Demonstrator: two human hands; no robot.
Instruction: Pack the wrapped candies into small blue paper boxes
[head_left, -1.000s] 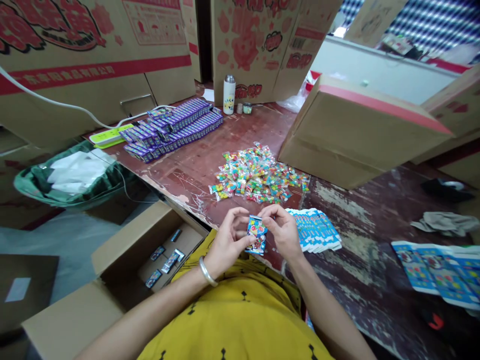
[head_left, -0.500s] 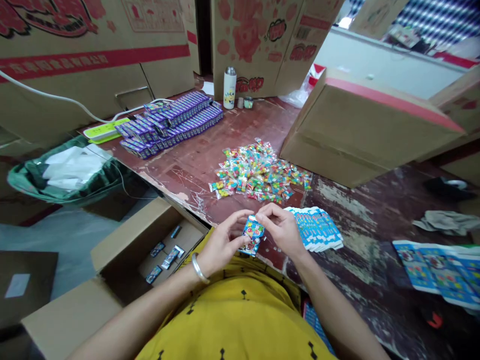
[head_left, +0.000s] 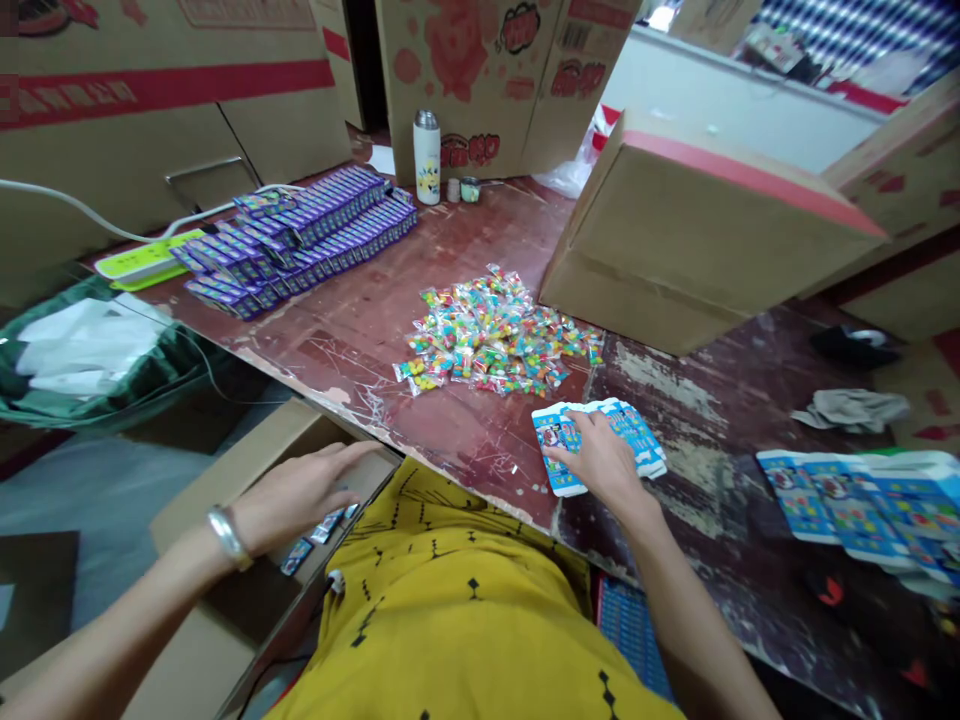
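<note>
Blue packs [head_left: 636, 437], fanned on the dark red table [head_left: 465, 430], under right hand [head_left: 600, 455]; fingers curved over the nearest, cannot tell whether gripping. Left hand [head_left: 300, 495] bare, fingers loosely apart above open box [head_left: 202, 500]. Beyond, candy sachets [head_left: 495, 335] heaped beside tilted carton [head_left: 675, 240]. Red Chinese lettering on upright carton [head_left: 465, 90], blurred; pack print too small.

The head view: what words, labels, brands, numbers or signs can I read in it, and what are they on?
"有限公司", blurred, on the red band of the left carton; characters before it are unreadable.
Stylised lettering on the middle carton: too blurred.
Print on the flat blue packs at the right hand: too small.
Print on the purple boxes: too small.
No brand or number is legible.
</note>
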